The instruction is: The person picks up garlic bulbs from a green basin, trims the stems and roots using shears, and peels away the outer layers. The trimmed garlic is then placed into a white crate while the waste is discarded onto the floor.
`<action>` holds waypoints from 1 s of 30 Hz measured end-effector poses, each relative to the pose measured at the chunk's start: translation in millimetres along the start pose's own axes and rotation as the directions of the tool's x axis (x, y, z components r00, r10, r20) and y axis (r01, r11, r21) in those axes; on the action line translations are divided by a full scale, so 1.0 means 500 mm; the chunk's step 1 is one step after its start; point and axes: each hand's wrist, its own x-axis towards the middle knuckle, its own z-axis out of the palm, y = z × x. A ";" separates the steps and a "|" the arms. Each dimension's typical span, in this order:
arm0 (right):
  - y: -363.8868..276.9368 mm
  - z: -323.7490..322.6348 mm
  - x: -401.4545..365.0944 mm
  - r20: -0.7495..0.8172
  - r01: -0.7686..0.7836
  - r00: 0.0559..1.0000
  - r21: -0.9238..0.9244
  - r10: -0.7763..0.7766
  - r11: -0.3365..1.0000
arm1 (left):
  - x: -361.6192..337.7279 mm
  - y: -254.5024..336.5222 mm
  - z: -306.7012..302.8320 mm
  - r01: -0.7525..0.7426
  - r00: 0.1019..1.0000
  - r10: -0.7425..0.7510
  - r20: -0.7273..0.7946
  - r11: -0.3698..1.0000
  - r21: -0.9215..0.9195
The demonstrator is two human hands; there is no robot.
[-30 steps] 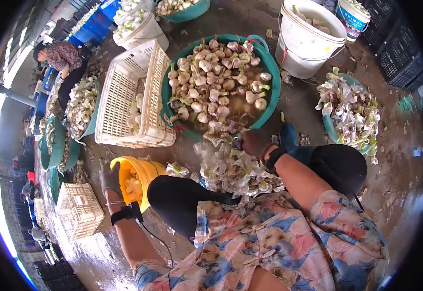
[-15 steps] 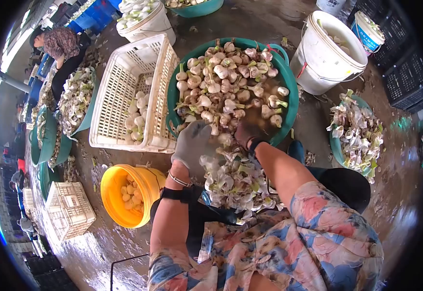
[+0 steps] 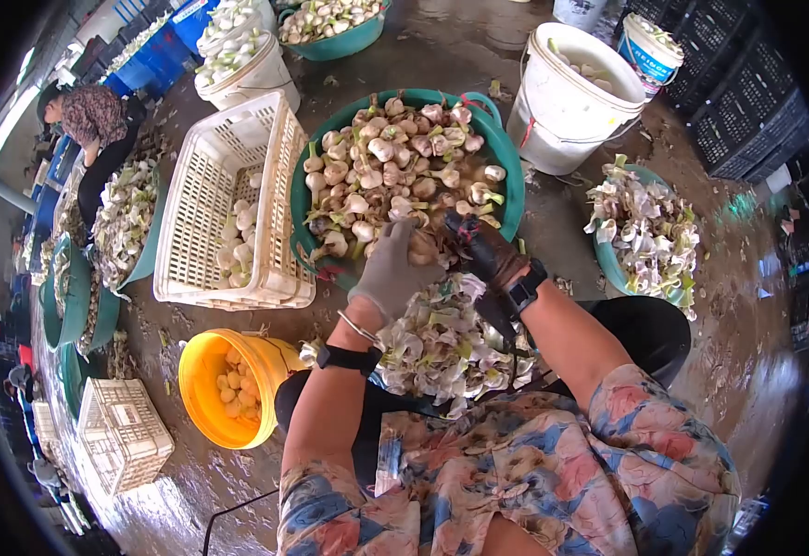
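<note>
My left hand (image 3: 393, 271), in a grey glove, is closed around a garlic bulb (image 3: 423, 247) at the near rim of a large green tub (image 3: 518, 190). That tub holds many garlic bulbs (image 3: 381, 148) with stems, some lying in brownish water. Close by on the right, my right hand (image 3: 485, 248) wears a dark glove with its fingers curled; a small red bit shows near the fingertips, and what it grips is hidden. Below both hands lies a heap of peeled garlic skins (image 3: 442, 338) in front of my lap.
Left of the tub stands a white plastic crate (image 3: 196, 199) with peeled bulbs; a yellow bucket (image 3: 199, 394) with bulbs is nearer. White buckets (image 3: 553, 116) and a basin of skins (image 3: 608, 255) are on the right. Black crates (image 3: 747, 111) stand behind. Another person (image 3: 94, 116) sits far left.
My view has shifted, so the tub sits further left. Both hands have come up at its near edge; the left now shows a garlic bulb in its grasp, and the right has turned upward beside it.
</note>
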 end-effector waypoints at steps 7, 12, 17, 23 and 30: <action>-0.019 0.050 -0.101 0.024 0.110 0.994 -0.193 -0.107 0.975 | -0.032 0.036 0.009 -0.010 0.979 0.084 -0.186 0.930 0.366; 0.091 -0.012 -0.071 0.385 0.439 0.880 -0.882 -0.278 0.169 | -0.029 -0.015 0.009 -0.108 0.990 0.047 -0.133 0.859 -0.501; 0.024 0.002 -0.127 0.078 0.198 0.973 0.192 -0.216 0.961 | -0.045 0.010 0.010 -0.171 0.967 0.158 -0.200 0.984 -0.048; -0.013 0.048 -0.113 -0.013 0.320 0.943 -0.228 -0.331 0.920 | -0.052 0.031 0.044 -0.145 0.959 0.204 -0.198 0.950 0.278; 0.009 0.011 -0.099 0.107 0.378 0.921 -0.029 -0.373 0.925 | -0.033 0.021 0.056 -0.172 0.959 0.235 -0.157 0.927 0.332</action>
